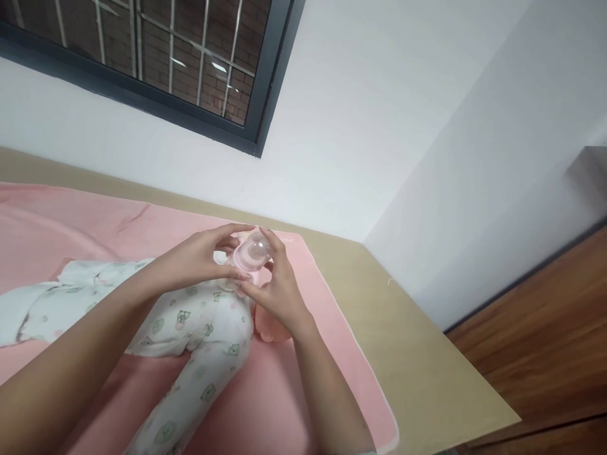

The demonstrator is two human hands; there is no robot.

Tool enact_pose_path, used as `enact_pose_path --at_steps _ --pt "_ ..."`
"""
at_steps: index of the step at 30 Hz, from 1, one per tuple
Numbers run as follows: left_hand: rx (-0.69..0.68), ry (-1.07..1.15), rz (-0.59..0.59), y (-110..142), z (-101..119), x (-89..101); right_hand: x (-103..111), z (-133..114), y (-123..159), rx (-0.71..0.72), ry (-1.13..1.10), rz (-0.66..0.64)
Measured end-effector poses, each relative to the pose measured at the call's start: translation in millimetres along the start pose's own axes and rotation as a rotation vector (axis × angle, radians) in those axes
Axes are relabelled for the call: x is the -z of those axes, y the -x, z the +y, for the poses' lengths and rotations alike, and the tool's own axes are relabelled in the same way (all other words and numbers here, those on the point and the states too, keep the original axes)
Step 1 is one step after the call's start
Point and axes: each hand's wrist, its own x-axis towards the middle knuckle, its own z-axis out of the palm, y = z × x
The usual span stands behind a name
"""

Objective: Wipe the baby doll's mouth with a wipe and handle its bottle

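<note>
Holding a clear, rounded plastic baby bottle with a pale pink band (250,254) between the left hand (202,260) and the right hand (281,292), just above one end of a small figure dressed in white printed cloth (213,319). Tilting the domed end up towards the right. Curving the left fingers (241,228) part-open around the banded side, with the thumb underneath; bending the right fingers (275,242) part-open around the domed end, with the thumb below. Gripping lightly, by appearance, at both sides.

Already supporting the bottle clear of the smooth pink blanket (332,341), hence apparently past the stage of picking up; not yet resting or releasing the bottle. Showing nothing by which to judge contents or any remaining steps.

Counting one bottle, one clothed figure, one blanket and two hands. Including also one smooth, rounded, peach-coloured form (271,325) beside the right wrist, with its identity partly hidden. Lying beneath: one beige tabletop (393,341), alongside a white wall (370,126) with one dark-framed window (258,114).
</note>
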Motion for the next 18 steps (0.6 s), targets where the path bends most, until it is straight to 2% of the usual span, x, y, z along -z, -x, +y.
enact_pose_path --at_steps 6,12,16,18 --pt "-0.092 -0.047 0.026 3 9 -8.0 0 7 -1 0.091 0.041 0.06" --pt "-0.089 -0.114 0.079 5 15 -10.0 2 15 -1 0.07 0.033 0.11" --pt "-0.065 -0.162 0.121 8 19 -6.8 12 24 -4 0.029 0.01 0.245" --pt "-0.064 -0.188 0.131 12 21 -4.2 23 36 -7 0.0 0.019 0.34"
